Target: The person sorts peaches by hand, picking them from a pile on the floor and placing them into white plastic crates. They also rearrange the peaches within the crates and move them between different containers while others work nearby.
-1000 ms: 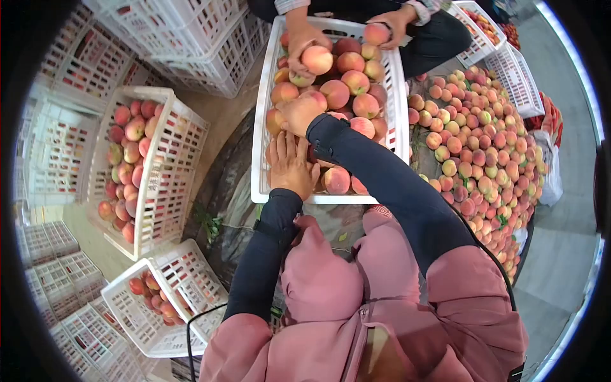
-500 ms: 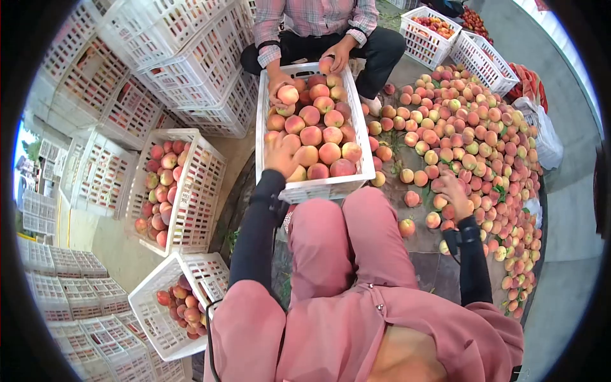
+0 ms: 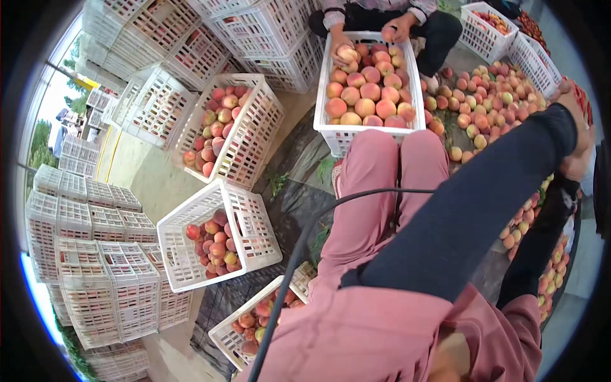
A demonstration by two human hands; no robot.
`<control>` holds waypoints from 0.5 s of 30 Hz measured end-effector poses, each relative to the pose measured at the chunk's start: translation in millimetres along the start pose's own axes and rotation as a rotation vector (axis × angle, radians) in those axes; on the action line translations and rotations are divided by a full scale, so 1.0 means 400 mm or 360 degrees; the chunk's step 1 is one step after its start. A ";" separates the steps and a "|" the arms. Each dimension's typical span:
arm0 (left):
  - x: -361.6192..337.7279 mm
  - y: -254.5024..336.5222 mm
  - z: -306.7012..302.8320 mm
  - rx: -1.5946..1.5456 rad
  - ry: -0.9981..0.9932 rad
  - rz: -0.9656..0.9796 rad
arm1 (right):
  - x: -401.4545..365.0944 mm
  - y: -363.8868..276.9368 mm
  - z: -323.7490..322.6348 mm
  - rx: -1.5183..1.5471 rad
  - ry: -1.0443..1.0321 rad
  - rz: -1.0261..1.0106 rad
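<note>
My left hand (image 3: 569,102) is stretched across to the far right, above the right side of the peach pile (image 3: 496,95). Just below it is my right hand (image 3: 578,162), close to the left one. Both hands are small and partly overlapped at the frame's edge, so their fingers and anything in them cannot be made out. A white crate (image 3: 369,129) full of peaches stands beyond my knees. At its far end a co-worker's two hands (image 3: 342,46) hold peaches.
White crates with peaches stand at the left, one upper (image 3: 254,127), one middle (image 3: 254,229) and one lower (image 3: 223,331). Stacked crates (image 3: 108,280) rise at the far left and top. A black cord (image 3: 299,248) crosses in front of my lap.
My left hand has left the full crate and swung far right across my body. My right hand has moved right too. The view has turned left, and the lower crate has come into sight.
</note>
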State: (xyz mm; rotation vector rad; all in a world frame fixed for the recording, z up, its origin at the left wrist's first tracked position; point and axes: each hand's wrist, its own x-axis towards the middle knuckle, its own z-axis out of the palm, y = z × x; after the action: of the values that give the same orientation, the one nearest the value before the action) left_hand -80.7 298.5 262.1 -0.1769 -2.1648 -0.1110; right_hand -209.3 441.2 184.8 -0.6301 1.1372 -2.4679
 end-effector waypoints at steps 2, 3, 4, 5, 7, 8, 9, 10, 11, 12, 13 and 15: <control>-0.022 0.032 -0.023 -0.0035 -0.0141 0.0012 | -0.057 -0.058 -0.056 -0.0305 -0.0014 -0.0102; -0.031 0.045 -0.039 -0.0063 -0.0213 0.0039 | -0.021 -0.095 -0.129 -0.0459 -0.0005 -0.0161; -0.037 0.060 -0.056 -0.0088 -0.0286 0.0072 | 0.009 -0.123 -0.195 -0.0610 0.0008 -0.0218; -0.047 0.063 -0.096 -0.0110 -0.0354 0.0108 | 0.015 -0.154 -0.228 -0.0764 0.0017 -0.0273; -0.050 0.060 -0.177 -0.0163 -0.0467 0.0187 | -0.046 -0.164 -0.028 -0.1101 0.0040 -0.0380; -0.046 0.051 -0.213 -0.0189 -0.0513 0.0223 | -0.142 -0.134 0.215 -0.1279 0.0045 -0.0427; -0.044 0.039 -0.252 -0.0210 -0.0559 0.0253 | -0.194 -0.148 0.296 -0.1458 0.0044 -0.0464; -0.042 0.021 -0.286 -0.0223 -0.0606 0.0282 | -0.147 -0.153 0.190 -0.1548 -0.0100 -0.0845; -0.035 0.007 -0.306 -0.0229 -0.0652 0.0311 | -0.119 -0.142 0.139 -0.1625 -0.0257 -0.1226; -0.025 -0.007 -0.327 -0.0231 -0.0697 0.0345 | -0.094 -0.135 0.101 -0.1728 -0.0193 -0.1029; -0.009 -0.010 -0.333 -0.0227 -0.0745 0.0387 | -0.100 -0.111 0.156 -0.1814 -0.0118 -0.0833; -0.029 -0.065 -0.224 -0.0210 -0.0351 0.0593 | -0.202 -0.032 0.264 -0.0286 -0.0707 -0.0186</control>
State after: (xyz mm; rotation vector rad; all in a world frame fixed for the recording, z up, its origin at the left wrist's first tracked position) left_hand -5.6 258.7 302.8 -0.6914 -2.3030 -0.0204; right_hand -87.6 422.5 235.7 -1.2547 1.1685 -2.1676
